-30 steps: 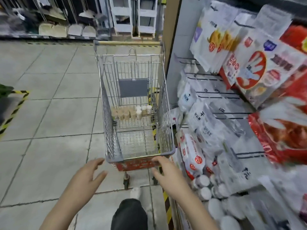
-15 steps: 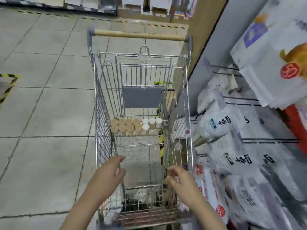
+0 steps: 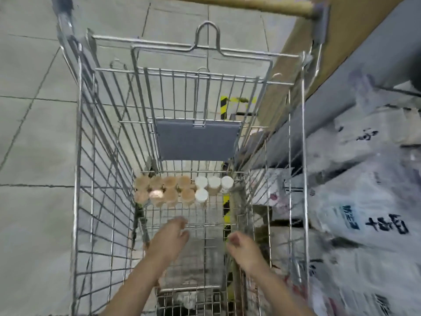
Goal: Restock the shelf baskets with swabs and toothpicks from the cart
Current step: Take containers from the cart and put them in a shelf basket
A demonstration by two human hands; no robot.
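Note:
A wire shopping cart (image 3: 78,156) fills the view from above. At its far end, on the mesh floor, stand several tan-topped toothpick tubs (image 3: 167,190) on the left and several white-lidded swab tubs (image 3: 213,184) on the right. Both my arms reach down inside the cart. My left hand (image 3: 169,238) hovers above the cart floor with fingers spread, a short way short of the tan tubs. My right hand (image 3: 242,246) is beside it, fingers loosely curled, holding nothing.
A grey flap (image 3: 197,139) hangs on the cart's far wall under a wooden push handle (image 3: 262,4). White printed packets (image 3: 369,201) hang on shelf hooks close along the cart's right side. Grey tiled floor (image 3: 34,133) lies to the left.
My view has dropped closer over the cart. Both hands went from the near rim down into the basket and forward toward the tubs.

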